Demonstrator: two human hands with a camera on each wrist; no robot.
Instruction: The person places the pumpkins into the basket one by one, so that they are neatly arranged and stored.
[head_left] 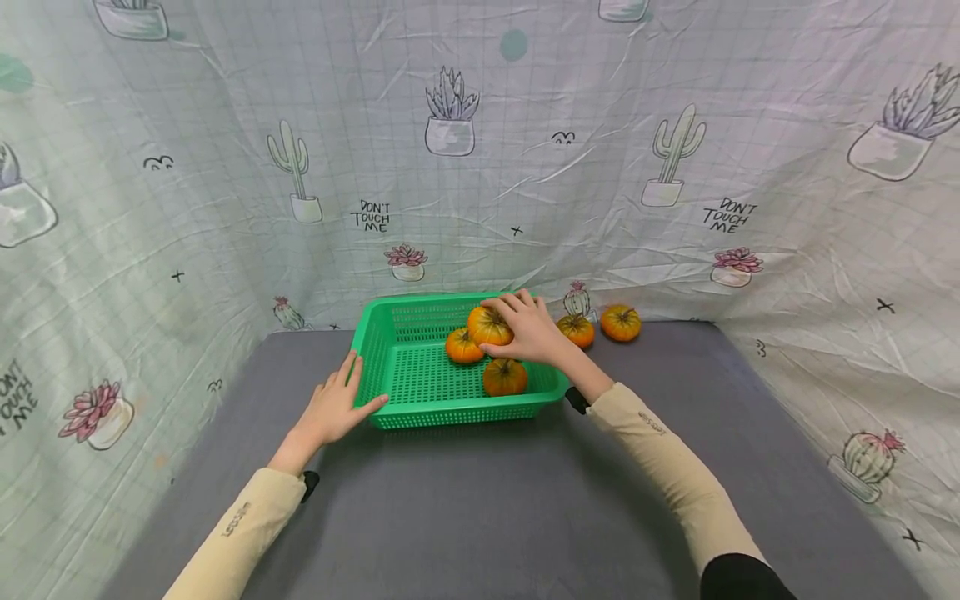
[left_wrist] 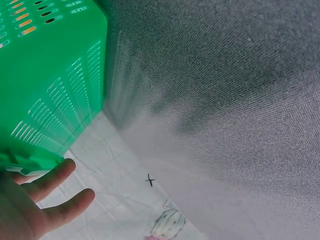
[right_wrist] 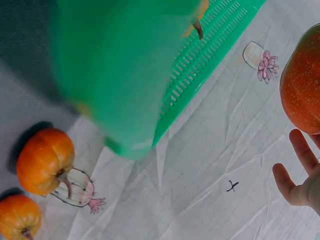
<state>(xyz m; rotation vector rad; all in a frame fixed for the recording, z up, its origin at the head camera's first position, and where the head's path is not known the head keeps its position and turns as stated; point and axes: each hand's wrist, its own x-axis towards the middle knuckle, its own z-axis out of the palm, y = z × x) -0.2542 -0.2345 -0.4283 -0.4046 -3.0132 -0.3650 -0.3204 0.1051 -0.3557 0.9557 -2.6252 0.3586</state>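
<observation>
A green plastic basket with slotted walls stands on the grey table. My right hand grips a small orange pumpkin above the basket, thumb on the near side and fingers over the top. In the right wrist view that pumpkin shows at the right edge beside the fingers. Two more pumpkins lie inside: one at the middle, another near the front right. My left hand rests at the basket's left rim, fingers straight and thumb spread along the front corner. From the left wrist, its fingers show by the rim.
Two pumpkins sit on the table behind the basket's right side, one close to the basket and one farther right. A printed cloth hangs behind and along both sides of the grey table.
</observation>
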